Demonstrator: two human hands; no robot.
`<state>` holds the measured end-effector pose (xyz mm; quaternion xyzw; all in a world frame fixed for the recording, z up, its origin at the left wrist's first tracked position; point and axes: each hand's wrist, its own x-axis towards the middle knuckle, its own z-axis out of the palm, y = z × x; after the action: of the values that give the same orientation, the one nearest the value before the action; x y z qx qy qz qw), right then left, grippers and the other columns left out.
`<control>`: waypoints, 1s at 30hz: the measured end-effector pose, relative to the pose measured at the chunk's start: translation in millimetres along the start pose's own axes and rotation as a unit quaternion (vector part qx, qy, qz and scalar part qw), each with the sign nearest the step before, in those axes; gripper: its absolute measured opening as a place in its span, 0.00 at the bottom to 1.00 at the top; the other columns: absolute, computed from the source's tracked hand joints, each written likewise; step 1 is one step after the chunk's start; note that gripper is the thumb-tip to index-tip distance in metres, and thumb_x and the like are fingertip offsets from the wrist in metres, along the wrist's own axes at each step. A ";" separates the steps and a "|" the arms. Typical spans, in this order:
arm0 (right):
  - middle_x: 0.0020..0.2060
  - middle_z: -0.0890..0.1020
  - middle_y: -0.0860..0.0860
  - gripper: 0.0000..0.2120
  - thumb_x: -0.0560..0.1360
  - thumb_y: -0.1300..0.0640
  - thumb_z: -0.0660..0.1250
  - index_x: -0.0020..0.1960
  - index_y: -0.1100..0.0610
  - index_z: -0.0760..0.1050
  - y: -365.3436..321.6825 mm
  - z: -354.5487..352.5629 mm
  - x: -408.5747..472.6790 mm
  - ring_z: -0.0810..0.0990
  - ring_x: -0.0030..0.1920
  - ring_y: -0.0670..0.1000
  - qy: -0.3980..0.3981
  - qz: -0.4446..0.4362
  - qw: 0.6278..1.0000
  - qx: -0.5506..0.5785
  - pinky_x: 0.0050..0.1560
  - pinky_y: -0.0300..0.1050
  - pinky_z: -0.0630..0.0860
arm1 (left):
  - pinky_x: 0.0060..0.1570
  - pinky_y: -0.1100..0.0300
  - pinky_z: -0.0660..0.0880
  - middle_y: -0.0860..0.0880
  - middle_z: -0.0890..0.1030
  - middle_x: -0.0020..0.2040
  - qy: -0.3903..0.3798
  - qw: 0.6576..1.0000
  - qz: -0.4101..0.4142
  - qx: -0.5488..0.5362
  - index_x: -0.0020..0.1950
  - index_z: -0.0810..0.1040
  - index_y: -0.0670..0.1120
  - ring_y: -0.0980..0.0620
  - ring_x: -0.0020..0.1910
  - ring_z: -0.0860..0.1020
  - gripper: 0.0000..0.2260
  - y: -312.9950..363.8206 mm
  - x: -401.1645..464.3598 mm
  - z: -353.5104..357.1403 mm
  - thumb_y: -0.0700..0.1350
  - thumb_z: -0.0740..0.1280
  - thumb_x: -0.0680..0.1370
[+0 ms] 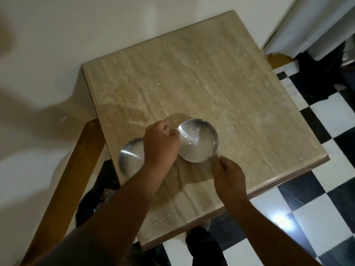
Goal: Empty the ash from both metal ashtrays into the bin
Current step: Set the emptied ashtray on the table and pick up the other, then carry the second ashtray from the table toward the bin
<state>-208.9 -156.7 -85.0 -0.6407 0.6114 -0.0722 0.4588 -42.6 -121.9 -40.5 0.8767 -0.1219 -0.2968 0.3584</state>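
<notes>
Two round metal ashtrays are on the beige marble table (240,96). The right ashtray (197,143) is tilted with its inside facing me, and pale specks of ash lie on its bottom. My left hand (160,145) pinches its left rim. My right hand (229,174) has its fingertips closed at the lower right rim. The left ashtray (129,157) sits at the table's left edge, partly hidden behind my left wrist. The bin (90,204), lined with a black bag, stands on the floor below the table's left corner.
A wooden rail (63,181) runs along the left between the table and the white wall. Black-and-white checkered floor (315,217) lies to the right. White fabric (317,25) hangs at the top right, with a dark object beneath it.
</notes>
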 end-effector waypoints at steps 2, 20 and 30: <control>0.28 0.72 0.49 0.16 0.80 0.55 0.59 0.33 0.56 0.71 -4.7 -11.3 17.3 0.69 0.29 0.46 -0.001 0.007 1.000 0.026 0.32 0.41 0.66 | 0.55 0.60 0.70 0.45 0.79 0.67 0.003 0.999 -0.002 0.035 0.67 0.77 0.45 0.47 0.64 0.77 0.17 3.5 4.8 6.7 0.44 0.65 0.78; 0.38 0.82 0.62 0.15 0.77 0.57 0.58 0.40 0.65 0.77 -73.5 -36.7 59.8 0.82 0.38 0.59 -0.096 0.000 0.995 0.018 0.39 0.54 0.82 | 0.52 0.41 0.82 0.45 0.83 0.45 -0.096 0.991 -0.093 -0.029 0.40 0.79 0.50 0.41 0.48 0.83 0.11 35.2 14.7 -5.3 0.52 0.63 0.80; 0.42 0.82 0.67 0.23 0.78 0.49 0.59 0.45 0.70 0.77 -133.8 22.2 5.0 0.82 0.44 0.67 -0.132 -0.114 0.985 -0.007 0.44 0.68 0.80 | 0.44 0.47 0.84 0.46 0.83 0.48 -0.042 0.976 -0.136 -0.167 0.42 0.79 0.51 0.43 0.47 0.84 0.08 -2.8 8.9 -117.7 0.46 0.66 0.81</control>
<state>-97.3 -172.5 -9.5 -0.7135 0.4690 -0.0347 0.5194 36.0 -58.3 20.4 0.7995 0.0343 -0.3956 0.4507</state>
